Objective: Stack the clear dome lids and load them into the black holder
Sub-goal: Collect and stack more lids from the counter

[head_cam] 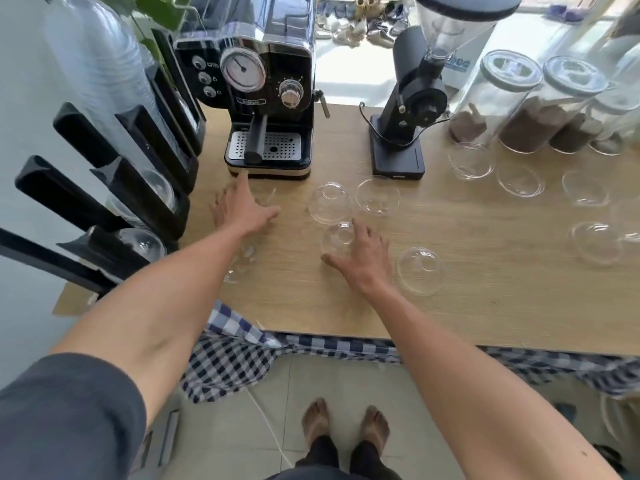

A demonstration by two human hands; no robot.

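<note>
Head view: left hand (242, 209) flat, fingers spread, hovering or resting on the wooden worktop (485, 299) near its left edge, just in front of the espresso machine (266, 98); grasps nothing. Right hand (360, 261) relaxed, fingers extended, touching a clear dome lid (337, 239) mid-worktop, not gripping it. More dome lids (377, 197) scattered toward the right edge. Black holder (114, 188) stands at the left edge, domes in its slots.
</note>
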